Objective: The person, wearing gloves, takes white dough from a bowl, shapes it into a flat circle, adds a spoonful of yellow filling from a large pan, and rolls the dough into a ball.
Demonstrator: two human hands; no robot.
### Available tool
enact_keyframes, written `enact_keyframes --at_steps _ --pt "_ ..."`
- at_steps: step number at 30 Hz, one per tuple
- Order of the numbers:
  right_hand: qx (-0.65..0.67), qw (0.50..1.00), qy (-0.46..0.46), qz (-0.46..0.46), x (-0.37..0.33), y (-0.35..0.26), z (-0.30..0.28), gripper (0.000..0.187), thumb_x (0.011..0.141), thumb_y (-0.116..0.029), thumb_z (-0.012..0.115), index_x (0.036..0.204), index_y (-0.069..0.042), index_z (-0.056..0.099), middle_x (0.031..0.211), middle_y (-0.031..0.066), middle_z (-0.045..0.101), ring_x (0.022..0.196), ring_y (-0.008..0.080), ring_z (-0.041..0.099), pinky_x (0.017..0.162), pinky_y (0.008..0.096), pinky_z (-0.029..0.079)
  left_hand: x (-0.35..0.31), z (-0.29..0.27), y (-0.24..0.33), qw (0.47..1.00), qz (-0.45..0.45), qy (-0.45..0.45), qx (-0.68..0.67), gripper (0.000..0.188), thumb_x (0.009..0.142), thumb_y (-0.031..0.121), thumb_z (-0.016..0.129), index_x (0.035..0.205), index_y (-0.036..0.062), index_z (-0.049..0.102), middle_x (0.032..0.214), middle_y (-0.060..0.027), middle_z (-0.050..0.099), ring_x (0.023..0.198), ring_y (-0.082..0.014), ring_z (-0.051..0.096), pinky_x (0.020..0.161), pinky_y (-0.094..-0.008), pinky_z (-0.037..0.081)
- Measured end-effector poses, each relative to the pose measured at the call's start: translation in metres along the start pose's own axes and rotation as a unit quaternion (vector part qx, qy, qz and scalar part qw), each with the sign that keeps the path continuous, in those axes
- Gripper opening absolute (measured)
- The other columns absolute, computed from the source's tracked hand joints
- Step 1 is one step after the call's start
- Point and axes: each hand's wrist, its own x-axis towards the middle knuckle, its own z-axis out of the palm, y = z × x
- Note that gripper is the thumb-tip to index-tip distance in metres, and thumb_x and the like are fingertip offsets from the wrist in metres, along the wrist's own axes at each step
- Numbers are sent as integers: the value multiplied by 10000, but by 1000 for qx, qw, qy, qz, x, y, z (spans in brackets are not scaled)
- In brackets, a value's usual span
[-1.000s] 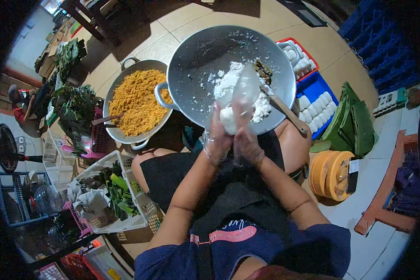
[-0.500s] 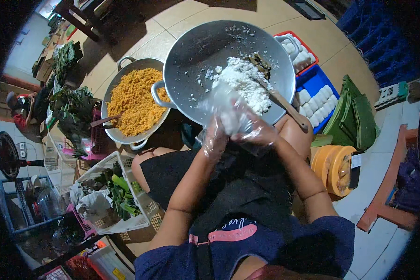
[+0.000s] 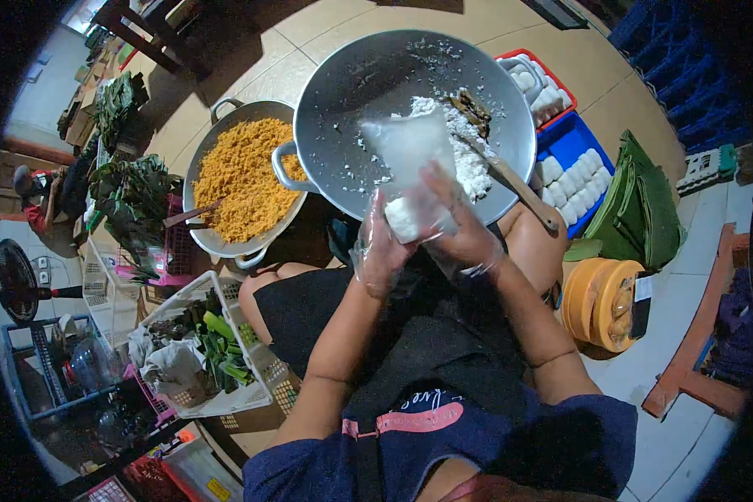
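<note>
Both hands wear clear plastic gloves and meet over the near rim of a wide metal wok (image 3: 330,100). A lump of white rice (image 3: 402,219) sits in my left hand (image 3: 380,255), whose fingers curve around it. My right hand (image 3: 464,238) is close against the lump's right side, its fingers smeared by motion. A blurred, translucent plastic piece (image 3: 410,146) spreads beyond the fingertips; whether it is a glove's loose end or a separate sheet is unclear. Loose white rice (image 3: 473,171) lies in the wok with dark leaves (image 3: 472,110) and a wooden spatula (image 3: 519,194).
Left of the wok stands a pan of orange crumbly food (image 3: 247,180) with a spoon. A blue tray (image 3: 574,134) and a red tray (image 3: 567,94) hold white rice rolls. Banana leaves (image 3: 640,205) and an orange container (image 3: 598,305) are at right, a white leaf basket (image 3: 263,356) at left.
My hands have parted slightly, so the rice lump shows more plainly in my left hand. The translucent plastic has spread out farther over the wok.
</note>
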Motion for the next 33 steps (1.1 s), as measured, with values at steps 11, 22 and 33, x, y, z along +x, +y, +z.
enact_keyframes --at_steps 11,22,33 --pt "-25 997 -53 51 -1 5 -3 832 742 -429 673 1384 -75 278 1417 197 270 1318 350 253 1075 422 198 -4 9 -3 986 108 9 125 638 898 516 399 1323 44 339 1251 -159 487 1077 -313 533 893 -412 464" --pt "107 992 50 55 -13 6 3 814 813 -549 525 1395 -44 264 1451 161 236 1351 310 189 1107 400 104 -4 27 -4 996 -47 75 11 656 908 577 268 1281 58 413 1245 -122 501 1142 -283 495 962 -454 400" --pt "82 988 -78 101 -19 11 -7 800 759 -442 649 1348 -26 303 1378 179 317 1285 344 300 1086 407 186 -16 10 -13 927 95 2 364 632 909 523 372 1296 23 385 1252 -115 497 1169 -254 473 1011 -400 365"
